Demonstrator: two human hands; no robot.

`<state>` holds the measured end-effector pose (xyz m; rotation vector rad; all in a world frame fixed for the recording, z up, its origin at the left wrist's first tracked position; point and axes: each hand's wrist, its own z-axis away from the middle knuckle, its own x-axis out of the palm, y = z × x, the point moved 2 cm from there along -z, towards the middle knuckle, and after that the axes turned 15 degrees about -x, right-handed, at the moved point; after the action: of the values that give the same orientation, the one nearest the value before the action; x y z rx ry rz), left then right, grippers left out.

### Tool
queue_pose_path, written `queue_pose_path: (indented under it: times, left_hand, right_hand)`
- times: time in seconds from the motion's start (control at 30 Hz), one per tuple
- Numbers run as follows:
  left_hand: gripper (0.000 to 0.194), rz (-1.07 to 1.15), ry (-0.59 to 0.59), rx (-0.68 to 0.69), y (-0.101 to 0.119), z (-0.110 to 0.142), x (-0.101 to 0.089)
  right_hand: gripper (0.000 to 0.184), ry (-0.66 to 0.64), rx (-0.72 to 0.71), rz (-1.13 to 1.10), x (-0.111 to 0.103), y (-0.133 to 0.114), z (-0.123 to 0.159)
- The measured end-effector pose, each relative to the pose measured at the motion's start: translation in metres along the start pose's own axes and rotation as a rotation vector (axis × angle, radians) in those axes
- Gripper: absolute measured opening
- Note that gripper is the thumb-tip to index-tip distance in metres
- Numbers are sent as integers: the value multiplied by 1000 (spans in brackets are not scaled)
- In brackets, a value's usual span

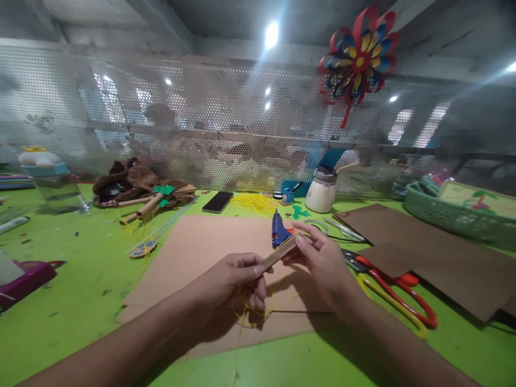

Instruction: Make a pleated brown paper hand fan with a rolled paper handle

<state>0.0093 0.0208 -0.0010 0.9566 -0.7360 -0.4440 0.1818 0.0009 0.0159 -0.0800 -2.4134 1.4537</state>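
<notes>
Between my hands is a narrow brown paper strip, tilted up to the right; whether it is folded or rolled I cannot tell. My left hand pinches its lower end, with thin yellow strands hanging beneath. At the upper end, my right hand grips the strip between thumb and fingers. Below them lie light brown paper sheets. A blue glue gun rests just beyond the strip. Right of my right hand are red-handled scissors and a yellow handle.
Around the green table are a phone, yellow shreds, a white jar, dark brown card, a green basket, rolled paper sticks, a water bottle and a purple tape dispenser. Perforated metal panels stand behind.
</notes>
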Motion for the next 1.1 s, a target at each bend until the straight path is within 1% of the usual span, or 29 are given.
queue_pose_path:
  times: [0.17,0.3,0.37,0.47,0.6,0.67,0.73,0.8,0.87,0.93,1.0,1.1]
  left_hand:
    - [11,-33,-77,33,1,-2,-5]
    - [17,-175,-166,-21,6,-9,-17]
    - [20,-201,-192,-37,8,-11,-20]
    - [21,-179,-195,-33,8,-12,-21]
    - [23,-147,-171,9,9,-10,-17]
    - [25,-155,-176,-12,11,-8,-14]
    - [25,-138,-173,-72,11,-3,-9]
    - [28,-66,-123,-128,11,3,-5]
    - [40,24,-35,-151,10,9,-1]
    - [47,8,79,-108,12,13,0]
    - [41,-112,207,-6,20,12,-2]
    - [28,-254,325,79,34,6,-10]
  right_hand:
    - [49,-9,-22,-10,-3,2,-3]
    - [47,2,-10,-35,-5,3,-5]
    - [46,7,-2,-41,-5,4,-6]
    - [46,21,2,-50,-6,6,-7]
    - [46,35,-3,-71,-7,9,-10]
    - [45,41,-10,-57,-8,8,-11]
    - [42,60,-24,-28,-11,7,-12]
    - [41,83,-41,1,-15,5,-15]
    - [41,87,-53,27,-19,4,-17]
    - [42,63,-60,54,-21,4,-19]
    - [43,28,-64,73,-21,3,-18]
    - [41,-80,-122,146,-17,1,-13]
